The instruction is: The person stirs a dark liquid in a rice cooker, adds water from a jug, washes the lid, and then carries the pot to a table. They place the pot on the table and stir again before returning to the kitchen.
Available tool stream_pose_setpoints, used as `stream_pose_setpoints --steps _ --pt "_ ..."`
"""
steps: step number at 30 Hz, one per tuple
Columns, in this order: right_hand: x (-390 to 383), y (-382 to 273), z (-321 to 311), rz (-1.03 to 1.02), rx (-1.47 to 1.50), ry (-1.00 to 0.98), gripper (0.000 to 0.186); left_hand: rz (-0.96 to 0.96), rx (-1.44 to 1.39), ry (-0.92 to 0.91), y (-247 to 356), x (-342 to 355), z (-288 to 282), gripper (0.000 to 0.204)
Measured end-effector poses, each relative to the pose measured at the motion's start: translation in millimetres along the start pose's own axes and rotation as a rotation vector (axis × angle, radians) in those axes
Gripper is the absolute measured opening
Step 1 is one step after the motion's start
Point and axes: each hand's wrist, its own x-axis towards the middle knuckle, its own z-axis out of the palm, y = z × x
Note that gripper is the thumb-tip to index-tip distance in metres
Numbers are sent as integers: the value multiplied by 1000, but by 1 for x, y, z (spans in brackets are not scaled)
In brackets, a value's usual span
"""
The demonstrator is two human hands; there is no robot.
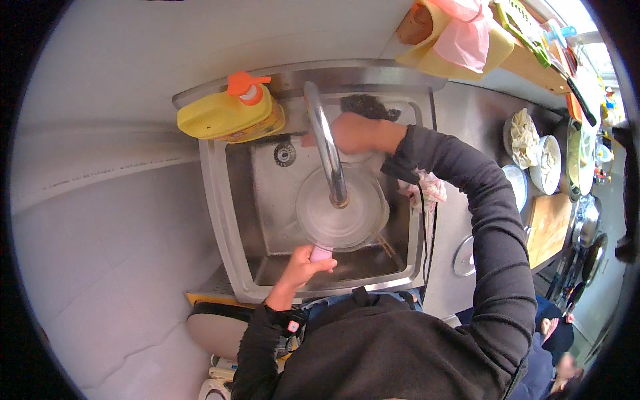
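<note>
My left hand [297,269] is closed around the pink handle [321,254] of a round, pale pan [339,223]. The pan sits in the steel sink [215,220], beneath the curved chrome faucet [323,133]. Behind the spout, my right hand [357,132] reaches in from the right, close to the sink's far rim. Its fingers are partly covered by the spout and blurred, so their grip is unclear. A dark crumpled scrubber or net [368,105] lies just beyond that hand. The drain [285,154] shows left of the pan, and thin sticks [387,246] lie to its right.
A yellow jug with an orange pump [227,115] stands at the sink's far left corner. A crumpled cloth [428,189] rests on the right edge. Bowls [547,165], a cutting board [551,220] and a lid [465,257] occupy the right counter. Another person [543,360] is at lower right.
</note>
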Motion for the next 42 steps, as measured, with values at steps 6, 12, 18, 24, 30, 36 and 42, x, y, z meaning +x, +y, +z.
stream_pose_setpoints --steps 6,12,18,24,30,36,42 --pt "4 5 9 3 115 197 43 -46 226 150 -6 4 0 27" --pt "13 21 36 22 336 281 39 -37 453 224 -8 6 -3 29" --pt "31 40 74 -108 416 340 53 35 574 229 -11 9 -8 25" --pt "39 42 77 3 532 178 64 -28 520 209 -8 13 -10 25" --pt "36 30 57 173 739 -27 67 -49 493 209 -7 20 -10 22" --pt "37 22 41 256 714 -128 69 -48 510 222 -9 23 -13 22" --pt "35 18 31 323 814 -162 70 -3 524 258 -13 24 -13 20"
